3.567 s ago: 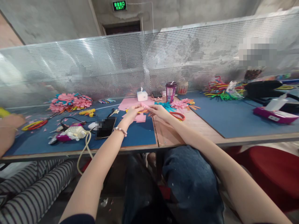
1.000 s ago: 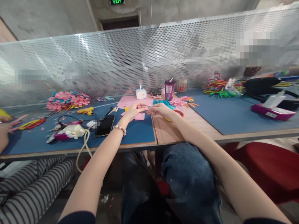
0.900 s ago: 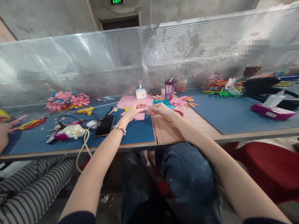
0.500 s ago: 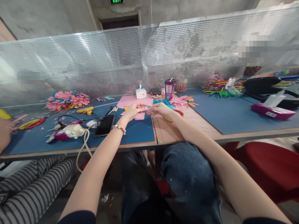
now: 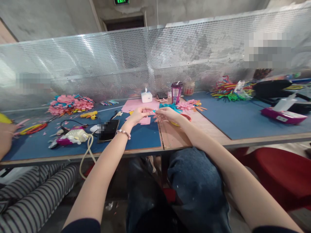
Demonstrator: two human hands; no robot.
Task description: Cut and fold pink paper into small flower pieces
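Observation:
In the head view, my left hand (image 5: 141,115) and my right hand (image 5: 167,114) meet above the table, their fingertips pinched together. Between them a small blue piece (image 5: 154,111), seemingly a paper strip, shows at the fingertips; its shape is largely hidden. Pink paper pieces (image 5: 145,120) lie under and beside my left hand. Behind my hands a large pink sheet (image 5: 130,105) rests on the blue mat. Blue strips (image 5: 170,106) and pink fringed strips (image 5: 188,105) lie just beyond my right hand. A red-and-yellow ring-shaped thing (image 5: 187,117) is partly covered by my right wrist.
A purple cup (image 5: 176,93) and a white tissue box (image 5: 146,96) stand at the back by the perforated metal screen (image 5: 121,64). On the left are a phone (image 5: 108,130), a yellow glue gun (image 5: 88,115) and a pink fringed heap (image 5: 70,104). A co-worker's hand (image 5: 6,137) shows far left.
My fingers have shifted slightly, and the small blue piece shows more plainly between the fingertips, where pink showed before. My arms stay almost in place.

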